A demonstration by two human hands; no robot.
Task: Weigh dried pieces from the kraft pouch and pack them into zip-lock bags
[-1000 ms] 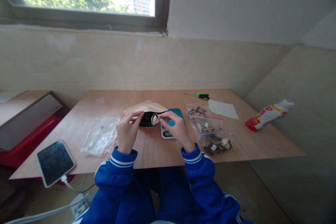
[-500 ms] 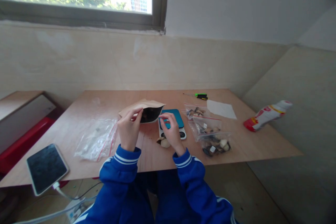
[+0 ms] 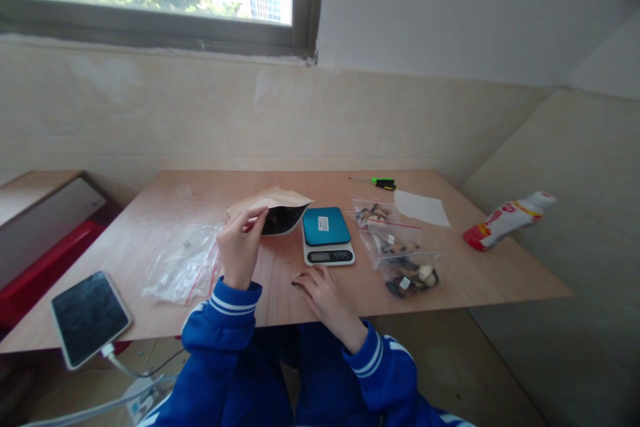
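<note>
A brown paper pouch lies on the table with its mouth gaping toward me, and its inside is dark. My left hand is closed in a pinch on the left edge of that mouth. Close to the table's front edge, my right hand rests low over dried mushroom pieces, its fingers curled round them. Only a dark bit shows past the fingertips; the hand hides the rest. Just beyond it is a kitchen scale with a blue top, a white body and a dark display strip.
Right of the scale lie several zip bags of dried mushrooms, a white paper sheet and green-black screwdrivers. A red-white bottle is at far right. Clear plastic bags and a plugged-in tablet lie left.
My right hand has moved from over the scale down toward me, onto the mushroom pieces, uncovering the scale. My left hand has shifted slightly left, still pinching the pouch.
</note>
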